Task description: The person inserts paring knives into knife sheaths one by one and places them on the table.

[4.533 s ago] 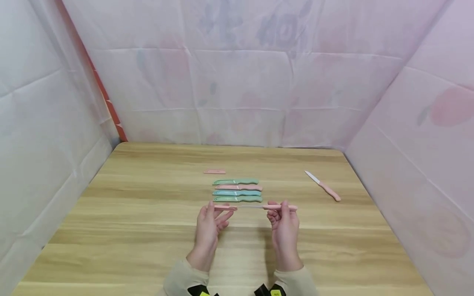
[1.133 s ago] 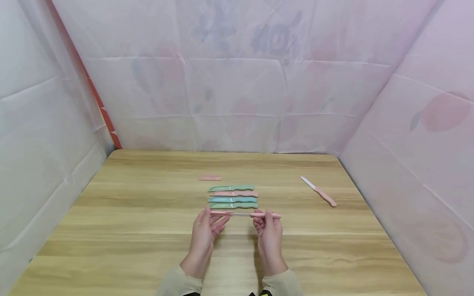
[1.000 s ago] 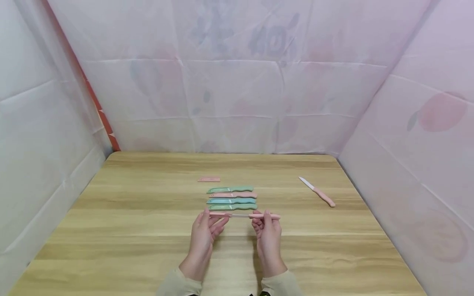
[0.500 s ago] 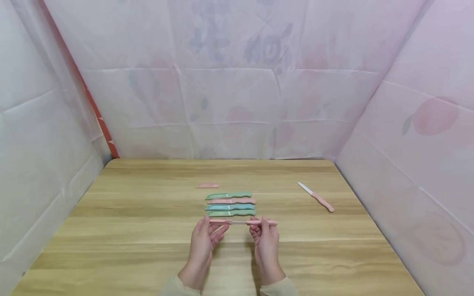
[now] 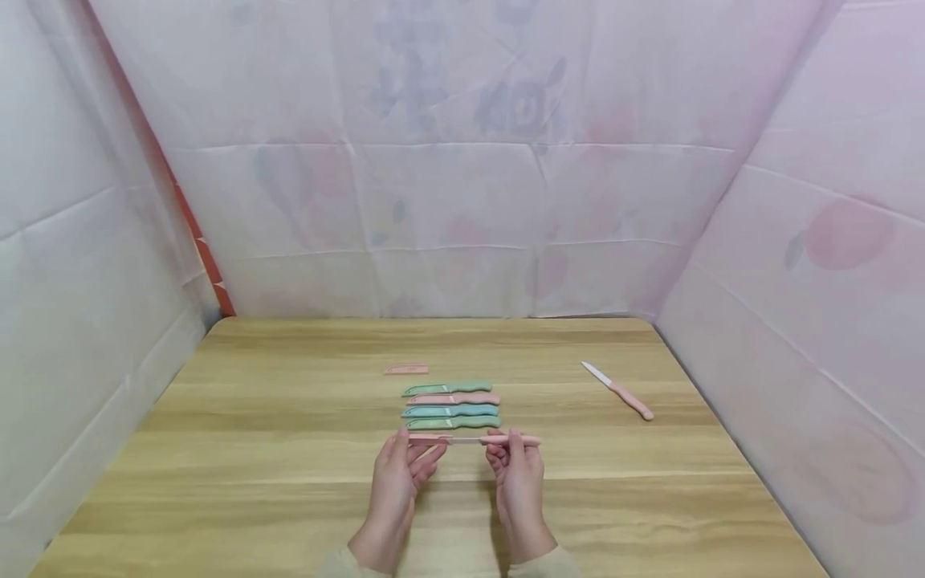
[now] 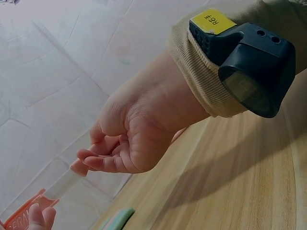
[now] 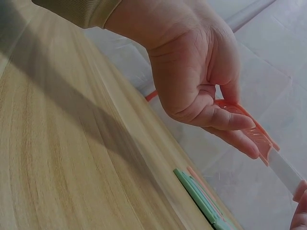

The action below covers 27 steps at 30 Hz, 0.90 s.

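My left hand (image 5: 389,486) pinches a pink knife sheath (image 5: 431,438) between thumb and fingers, near the front of the row of knives. My right hand (image 5: 522,490) pinches the pink handle (image 5: 529,441) of a paring knife in line with it. The pale blade (image 7: 284,173) is partly inside the sheath; a short length shows between sheath and handle. Sheath and knife are held above the table. In the left wrist view, the right hand's fingers curl round the handle, and left fingertips (image 6: 37,215) show on the sheath.
Several sheathed knives in green, pink and blue (image 5: 470,411) lie in a row on the wooden table (image 5: 275,482). Behind them lies a loose pink sheath (image 5: 407,369). An uncovered pink-handled knife (image 5: 630,400) lies at the right. Fabric walls (image 5: 448,201) stand round the back and sides.
My right hand has moved left with the knife, and more of the blade is inside the sheath than 4.5 seconds ago. The head view has tilted up; the things on the table have not moved.
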Motion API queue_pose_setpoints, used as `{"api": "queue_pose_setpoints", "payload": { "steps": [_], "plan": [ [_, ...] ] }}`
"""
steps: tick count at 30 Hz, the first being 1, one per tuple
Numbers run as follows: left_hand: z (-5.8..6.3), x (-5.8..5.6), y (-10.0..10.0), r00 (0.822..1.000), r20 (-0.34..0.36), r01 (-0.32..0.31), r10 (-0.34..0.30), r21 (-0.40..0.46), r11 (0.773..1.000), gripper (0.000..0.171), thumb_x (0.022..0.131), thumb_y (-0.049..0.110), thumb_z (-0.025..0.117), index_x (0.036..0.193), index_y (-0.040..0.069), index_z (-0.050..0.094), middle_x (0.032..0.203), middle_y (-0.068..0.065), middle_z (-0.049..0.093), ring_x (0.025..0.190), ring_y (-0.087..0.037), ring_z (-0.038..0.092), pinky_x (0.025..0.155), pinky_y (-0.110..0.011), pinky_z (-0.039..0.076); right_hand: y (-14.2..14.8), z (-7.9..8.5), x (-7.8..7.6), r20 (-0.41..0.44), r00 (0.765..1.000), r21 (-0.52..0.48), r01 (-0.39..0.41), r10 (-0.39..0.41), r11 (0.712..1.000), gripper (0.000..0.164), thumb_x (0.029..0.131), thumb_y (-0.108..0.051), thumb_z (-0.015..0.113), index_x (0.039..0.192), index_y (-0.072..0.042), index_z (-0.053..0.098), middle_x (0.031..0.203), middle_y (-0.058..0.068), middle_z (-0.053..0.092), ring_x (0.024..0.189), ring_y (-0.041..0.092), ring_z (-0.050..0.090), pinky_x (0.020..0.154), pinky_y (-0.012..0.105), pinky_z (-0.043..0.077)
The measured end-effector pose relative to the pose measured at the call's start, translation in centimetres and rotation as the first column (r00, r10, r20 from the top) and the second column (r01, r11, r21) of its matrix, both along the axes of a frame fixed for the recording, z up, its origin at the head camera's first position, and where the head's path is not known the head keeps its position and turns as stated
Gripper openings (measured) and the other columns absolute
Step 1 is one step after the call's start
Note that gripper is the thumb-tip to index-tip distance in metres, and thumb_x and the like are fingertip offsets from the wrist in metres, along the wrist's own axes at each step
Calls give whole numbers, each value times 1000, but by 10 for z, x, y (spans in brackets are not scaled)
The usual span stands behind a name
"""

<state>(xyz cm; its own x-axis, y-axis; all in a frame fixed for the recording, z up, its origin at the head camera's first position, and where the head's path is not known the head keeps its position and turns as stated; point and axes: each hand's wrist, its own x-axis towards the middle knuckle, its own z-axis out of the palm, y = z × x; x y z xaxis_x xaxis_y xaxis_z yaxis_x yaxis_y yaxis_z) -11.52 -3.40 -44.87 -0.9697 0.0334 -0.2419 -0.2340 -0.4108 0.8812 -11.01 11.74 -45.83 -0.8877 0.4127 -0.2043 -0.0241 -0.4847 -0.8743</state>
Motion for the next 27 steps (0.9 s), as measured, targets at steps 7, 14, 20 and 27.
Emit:
{"api": "queue_pose_setpoints", "payload": {
  "steps": [7, 14, 20, 27],
  "plan": [
    [1, 1, 1, 1000, 6, -4, 4, 9, 1000, 53, 102, 40, 31, 129, -5, 32, 113, -20, 62, 93, -22, 66, 67, -22, 53, 0, 2, 2, -9, 1000, -8, 6, -6, 1000, 28, 102, -18, 38, 96, 7, 49, 91, 8, 62, 66, 6, 56, 64, 17, 50],
    [1, -1, 2, 1000, -13, -4, 4, 10, 1000, 50, 103, 37, 29, 127, -6, 34, 114, -22, 61, 93, -23, 66, 68, -23, 54, -1, 1, 0, -19, 1000, -6, 10, -10, 1000, 31, 102, -19, 38, 95, 9, 49, 91, 10, 62, 66, 6, 56, 64, 17, 51],
    [-1, -2, 1, 1000, -20, -13, 13, 7, 1000, 49, 103, 35, 29, 128, -7, 33, 111, -19, 63, 92, -22, 66, 67, -22, 53, -2, 2, -1, -21, 1000, -31, 1, -2, 1000, 29, 102, -17, 37, 92, 6, 51, 91, 9, 62, 65, 6, 56, 63, 17, 50],
    [-3, -2, 2, 999, -28, -14, 15, 18, 1000, 49, 103, 34, 29, 128, -8, 33, 109, -19, 63, 92, -22, 66, 66, -21, 53, -2, 3, 0, -18, 1000, -34, 6, -7, 999, 30, 102, -16, 37, 89, 5, 53, 92, 9, 61, 66, 6, 56, 64, 17, 50]
  ]
}}
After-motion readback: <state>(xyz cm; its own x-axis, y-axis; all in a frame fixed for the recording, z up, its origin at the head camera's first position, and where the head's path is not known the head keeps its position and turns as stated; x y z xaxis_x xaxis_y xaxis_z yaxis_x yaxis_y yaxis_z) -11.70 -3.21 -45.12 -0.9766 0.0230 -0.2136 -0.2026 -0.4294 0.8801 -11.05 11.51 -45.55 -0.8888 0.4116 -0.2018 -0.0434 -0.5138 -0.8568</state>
